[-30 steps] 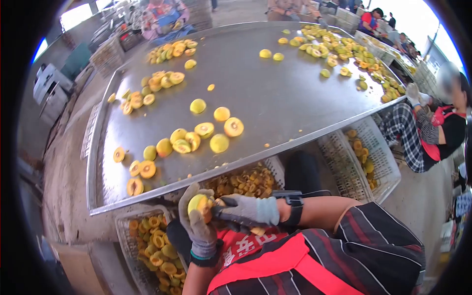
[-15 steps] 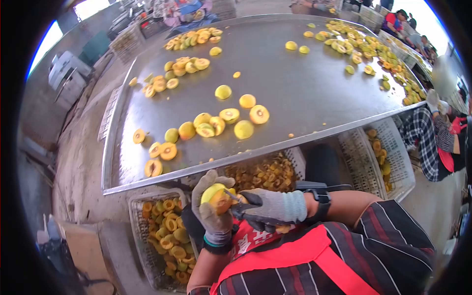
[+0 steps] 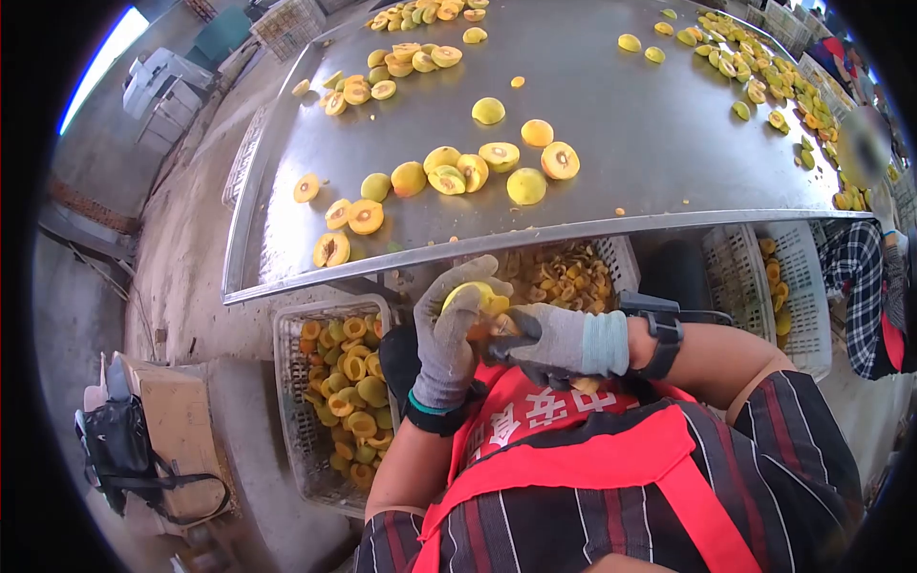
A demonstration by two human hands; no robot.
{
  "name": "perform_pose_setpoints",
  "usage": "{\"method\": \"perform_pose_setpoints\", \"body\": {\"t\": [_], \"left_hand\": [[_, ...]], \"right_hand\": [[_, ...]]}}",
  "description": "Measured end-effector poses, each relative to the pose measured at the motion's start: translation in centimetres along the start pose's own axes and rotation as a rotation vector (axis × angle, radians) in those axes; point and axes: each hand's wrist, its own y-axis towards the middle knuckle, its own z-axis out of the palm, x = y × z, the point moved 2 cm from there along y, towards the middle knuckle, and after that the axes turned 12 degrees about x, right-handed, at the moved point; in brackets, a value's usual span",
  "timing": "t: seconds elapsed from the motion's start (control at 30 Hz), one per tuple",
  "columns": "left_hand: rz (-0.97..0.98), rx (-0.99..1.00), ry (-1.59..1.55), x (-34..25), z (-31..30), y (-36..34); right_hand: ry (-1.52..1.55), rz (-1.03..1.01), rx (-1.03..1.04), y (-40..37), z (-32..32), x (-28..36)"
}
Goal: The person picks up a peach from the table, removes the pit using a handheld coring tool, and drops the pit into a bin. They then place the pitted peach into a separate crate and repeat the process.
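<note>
My left hand (image 3: 447, 329), in a grey glove, is wrapped round a yellow-green fruit (image 3: 476, 296) above my lap. Close against it on the right, my right hand (image 3: 549, 339), in a grey and black glove, is closed at the fruit's lower side. The tool in its fingers is blurred and mostly hidden. A bit of orange fruit shows between the hands, and another piece (image 3: 585, 385) shows under the right hand. Just beyond the hands, a row of halved fruits (image 3: 446, 179) lies on the metal table (image 3: 611, 124).
A crate of halved fruit (image 3: 287, 382) stands at the lower left, and a crate of pieces (image 3: 621, 258) under the table edge. More crates (image 3: 812, 286) stand right, beside a person in checked clothing (image 3: 853, 277). A cardboard box (image 3: 186, 420) with a black bag (image 3: 119, 439) is far left.
The view has tilted down and turned left, so the table and fruits sit higher and further right. Both hands stay together at the fruit, which my left fingers now cover more.
</note>
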Motion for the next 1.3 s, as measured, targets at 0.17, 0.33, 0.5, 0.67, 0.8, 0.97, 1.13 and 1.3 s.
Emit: {"method": "perform_pose_setpoints", "body": {"t": [0.17,0.33,0.5,0.67,0.8,0.97,1.13,1.3], "left_hand": [[-0.175,0.034,0.287,-0.2,-0.2,1.1],[-0.111,-0.041,0.044,0.2,0.7,1.1],[0.059,-0.070,0.072,0.7,1.4,1.5],[0.193,-0.195,0.302,1.5,1.9,2.4],[0.118,-0.396,-0.316,0.8,-0.3,1.1],[-0.004,-0.542,0.602,-5.6,-10.6,-6.8],[-0.337,-0.546,1.332,-10.0,-16.5,-4.3],[-0.672,-0.469,1.654,-7.2,-19.8,5.9]], "right_hand": [[-0.351,-0.320,-0.215,2.0,0.7,-4.6],[0.280,0.181,0.122,0.5,-0.2,-1.9],[0.845,0.007,0.207,-0.1,-0.2,-3.0],[1.253,-0.262,0.422,0.1,0.1,-3.4],[1.320,-0.292,0.389,-0.4,-0.5,-3.8],[0.627,0.107,0.132,-2.4,-3.5,-5.6],[0.472,0.203,0.023,-2.1,-3.2,-6.3],[0.446,0.192,0.028,-2.1,-3.1,-4.6]]}}
